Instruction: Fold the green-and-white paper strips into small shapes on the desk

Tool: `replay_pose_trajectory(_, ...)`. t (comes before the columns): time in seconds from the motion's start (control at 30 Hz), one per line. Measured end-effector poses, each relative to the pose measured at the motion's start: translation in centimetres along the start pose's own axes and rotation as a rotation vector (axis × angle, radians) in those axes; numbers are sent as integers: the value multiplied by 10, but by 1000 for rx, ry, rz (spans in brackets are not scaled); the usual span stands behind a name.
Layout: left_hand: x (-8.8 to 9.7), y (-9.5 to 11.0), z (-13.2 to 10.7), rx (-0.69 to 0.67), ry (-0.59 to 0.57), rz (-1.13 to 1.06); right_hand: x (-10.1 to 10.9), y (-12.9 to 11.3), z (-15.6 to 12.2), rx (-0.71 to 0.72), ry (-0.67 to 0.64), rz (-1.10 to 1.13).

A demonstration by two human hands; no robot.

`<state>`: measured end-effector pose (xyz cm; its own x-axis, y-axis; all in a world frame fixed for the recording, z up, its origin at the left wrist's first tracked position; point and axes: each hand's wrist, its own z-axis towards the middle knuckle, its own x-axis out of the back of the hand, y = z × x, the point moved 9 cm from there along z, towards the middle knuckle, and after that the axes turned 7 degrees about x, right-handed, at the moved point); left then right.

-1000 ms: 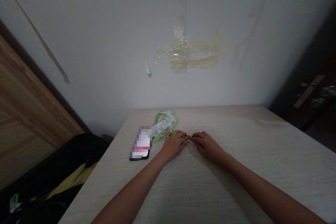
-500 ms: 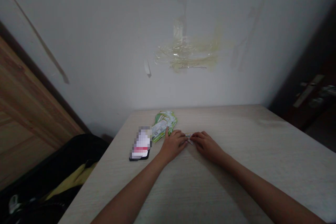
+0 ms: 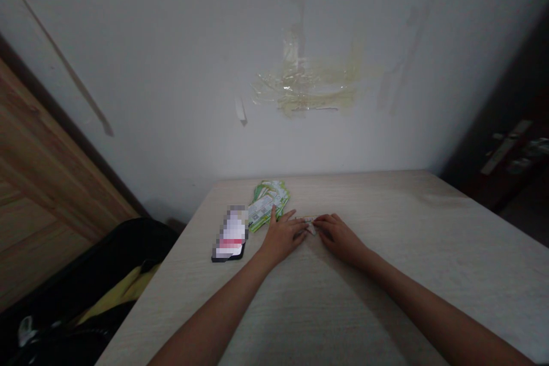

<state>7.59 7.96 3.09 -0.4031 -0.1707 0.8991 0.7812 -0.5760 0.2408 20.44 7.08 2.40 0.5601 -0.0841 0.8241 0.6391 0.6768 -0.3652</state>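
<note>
Between my two hands, on the table, is a small folded piece of paper (image 3: 310, 227), pale with some coloured print; my fingers cover much of it. The fingertips of my left hand (image 3: 285, 237) press on its left side, while one or two other fingers stick out apart. My right hand (image 3: 341, 237) pinches its right side with bent fingers. Just beyond my left hand lies a pile of green and white printed papers (image 3: 268, 206). Left of that pile a phone (image 3: 231, 237) lies face up, its screen blurred out.
The pale wood-grain table (image 3: 300, 309) meets a grey wall (image 3: 171, 68) marked with old clear tape (image 3: 300, 88). At the left, beyond the table edge, are a dark bag or container (image 3: 128, 251) with yellow cloth and a wooden panel (image 3: 43, 166). A dark door with a handle (image 3: 510, 148) is at the right.
Some fingers of my left hand have spread and lifted a little, and more of the folded paper shows between my hands. The phone and the paper pile have stayed put.
</note>
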Motion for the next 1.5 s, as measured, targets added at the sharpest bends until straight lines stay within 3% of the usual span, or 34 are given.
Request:
replay_pose_trajectory(0.77, 0, 3, -1, -18, -6, 10, -5, 0, 0, 37, -24, -53)
replay_pose_trajectory(1.17, 2, 5, -2, -20, 31, 69, -5, -2, 4, -8, -87, -101)
replay_pose_trajectory(1.5, 2, 5, -9, -32, 1, 100, -3, 1, 3, -20, -58, -44)
